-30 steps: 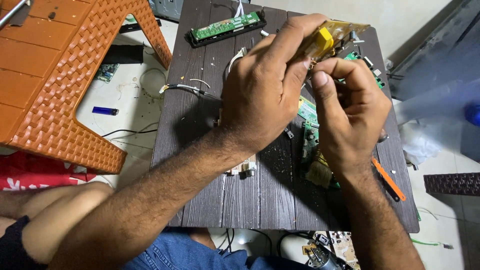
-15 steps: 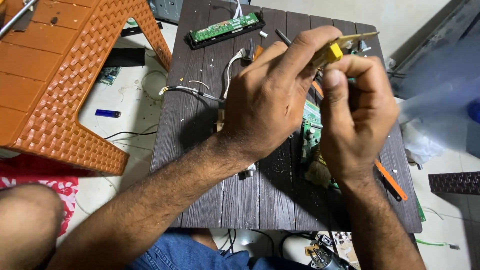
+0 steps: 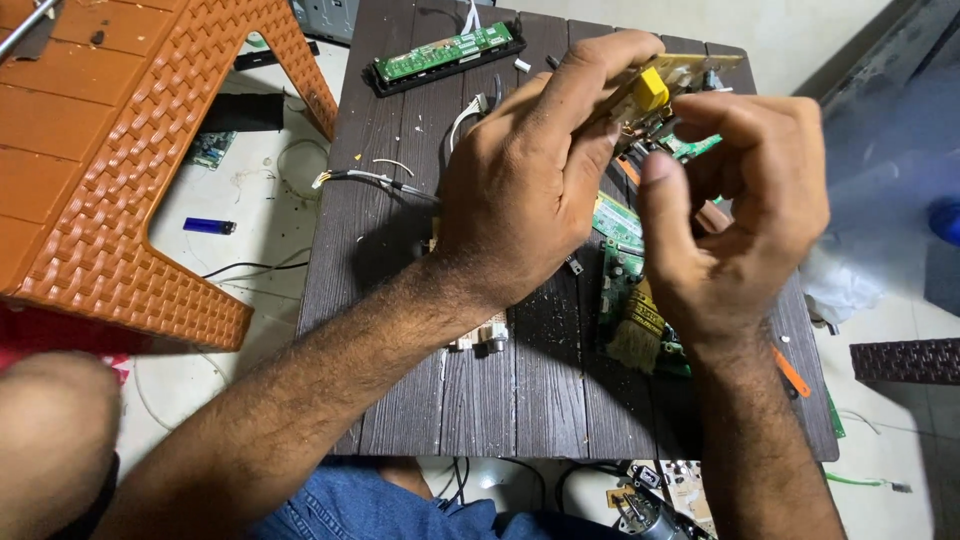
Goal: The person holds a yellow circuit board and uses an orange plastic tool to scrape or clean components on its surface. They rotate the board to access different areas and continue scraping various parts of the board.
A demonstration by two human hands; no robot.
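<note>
My left hand (image 3: 535, 170) grips a small tan circuit board with a yellow block component (image 3: 652, 88) and holds it above the dark wooden table (image 3: 480, 390). My right hand (image 3: 735, 205) is curled beside it, with the thumb raised and the fingers touching the board's underside. A green circuit board (image 3: 625, 275) with a yellow wound part lies on the table beneath both hands, partly hidden.
A long green circuit strip in a black frame (image 3: 445, 55) lies at the table's far edge. Loose wires (image 3: 370, 178) trail on the left. An orange plastic stool (image 3: 120, 160) stands to the left, with a blue lighter (image 3: 209, 226) on the floor beneath it. An orange-handled tool (image 3: 790, 372) pokes out at the right.
Both hands have lifted the small board slightly and drawn nearer. My right thumb has come away from the board and now points up. My knee has shifted to the lower left.
</note>
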